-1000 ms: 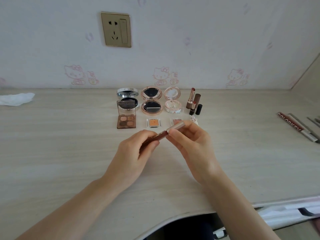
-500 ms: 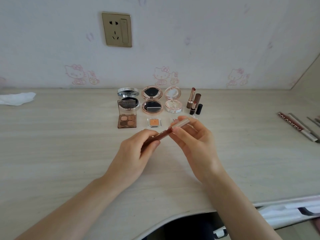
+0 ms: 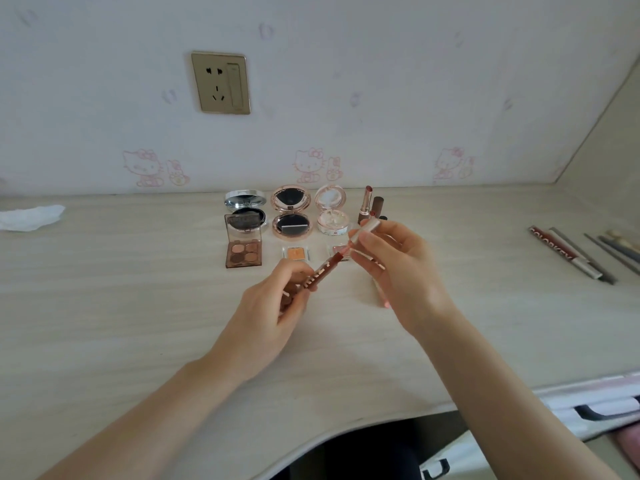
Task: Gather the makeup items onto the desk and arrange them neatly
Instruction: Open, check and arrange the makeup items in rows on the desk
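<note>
My left hand (image 3: 273, 313) grips the brown tube of a lip gloss (image 3: 322, 271) above the desk (image 3: 104, 306). My right hand (image 3: 398, 268) pinches its pale cap (image 3: 363, 230), pulled a little off the tube so the applicator wand shows between them. Behind my hands lie rows of makeup: a silver compact (image 3: 245, 206), a rose-gold compact (image 3: 290, 213), a pale compact (image 3: 331, 213), an eyeshadow palette (image 3: 243, 249), two small single pans (image 3: 297, 253) and upright lipsticks (image 3: 367, 202).
Several pencils and slim sticks (image 3: 568, 252) lie at the desk's right side. A crumpled white tissue (image 3: 31, 216) sits at the far left. A wall socket (image 3: 221, 83) is above. The desk's curved front edge (image 3: 311, 441) is near me.
My right hand has moved up and to the right, drawing the cap away from the tube. The left hand has kept the tube nearly still.
</note>
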`<state>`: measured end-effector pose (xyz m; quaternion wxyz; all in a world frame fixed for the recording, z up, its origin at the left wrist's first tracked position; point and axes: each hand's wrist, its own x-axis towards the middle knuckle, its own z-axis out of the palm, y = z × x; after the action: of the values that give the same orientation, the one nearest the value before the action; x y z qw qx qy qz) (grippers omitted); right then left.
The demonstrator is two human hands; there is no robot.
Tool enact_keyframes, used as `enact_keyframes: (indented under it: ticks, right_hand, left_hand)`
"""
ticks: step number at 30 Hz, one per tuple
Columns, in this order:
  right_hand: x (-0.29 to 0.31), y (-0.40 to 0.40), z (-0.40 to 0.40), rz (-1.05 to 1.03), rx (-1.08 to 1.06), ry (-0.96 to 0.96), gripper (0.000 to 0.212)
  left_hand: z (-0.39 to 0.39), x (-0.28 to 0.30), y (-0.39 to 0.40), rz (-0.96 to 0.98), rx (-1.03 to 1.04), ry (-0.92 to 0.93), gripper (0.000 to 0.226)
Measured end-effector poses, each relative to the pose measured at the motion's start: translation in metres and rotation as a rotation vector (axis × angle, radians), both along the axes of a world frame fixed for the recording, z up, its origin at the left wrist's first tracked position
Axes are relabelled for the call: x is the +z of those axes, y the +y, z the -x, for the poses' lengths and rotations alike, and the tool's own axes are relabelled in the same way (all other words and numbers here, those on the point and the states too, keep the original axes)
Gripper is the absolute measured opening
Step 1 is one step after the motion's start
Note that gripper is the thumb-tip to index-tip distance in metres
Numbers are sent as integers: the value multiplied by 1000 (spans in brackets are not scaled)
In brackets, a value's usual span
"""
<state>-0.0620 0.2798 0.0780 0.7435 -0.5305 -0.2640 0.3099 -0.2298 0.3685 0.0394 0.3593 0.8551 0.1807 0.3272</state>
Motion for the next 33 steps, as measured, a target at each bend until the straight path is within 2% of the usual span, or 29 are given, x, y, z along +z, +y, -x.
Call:
enact_keyframes:
  ticks: [5,8,12,19,22,25,33]
  right_hand:
    - [18,-8,-36,120,31,-129,15]
    - [24,-14,-57,148,41,-86,11]
    - [25,-23,-86,207,20,-42,6]
    - [24,-40,-120,256,-61,-115,21]
    - [23,-43,-131,332,-36,-188,19]
    - [21,-42,-138,416,5,-235,14]
    - [19,-22,-144,586,43,-329,18]
  left_hand:
    - [-20,12,-16,-106,-133,36,15]
    - [-40,14,-27,-209,-152,52,18]
    - [-71,11,-39,-254,-172,73,22]
    - [-113,0,-58,-432,-193,178,42]
    - [-124,-1,-67,-524,-233,288,58]
    - [-128,-3,-70,-591,-234,296,67]
    - [-128,-14,-62,-736,-165,239,55]
